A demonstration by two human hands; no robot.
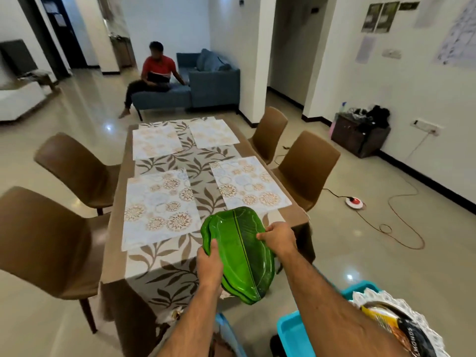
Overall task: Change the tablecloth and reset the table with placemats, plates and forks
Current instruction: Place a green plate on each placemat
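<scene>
I hold a stack of green leaf-shaped plates (242, 251) above the near end of the table. My left hand (209, 264) grips the stack's left edge and my right hand (277, 237) grips its right edge. A brown tablecloth with a leaf-pattern centre (164, 269) covers the table. Several floral placemats lie on it: near left (161, 207), near right (249, 182), far left (155, 141), far right (212, 132). No forks are visible.
Brown chairs stand on both sides, two at left (74, 168) and two at right (306, 166). A turquoise tub (293, 333) with packets sits at my lower right. A person sits on a blue sofa (211, 83) beyond the table. Cables trail across the floor at right.
</scene>
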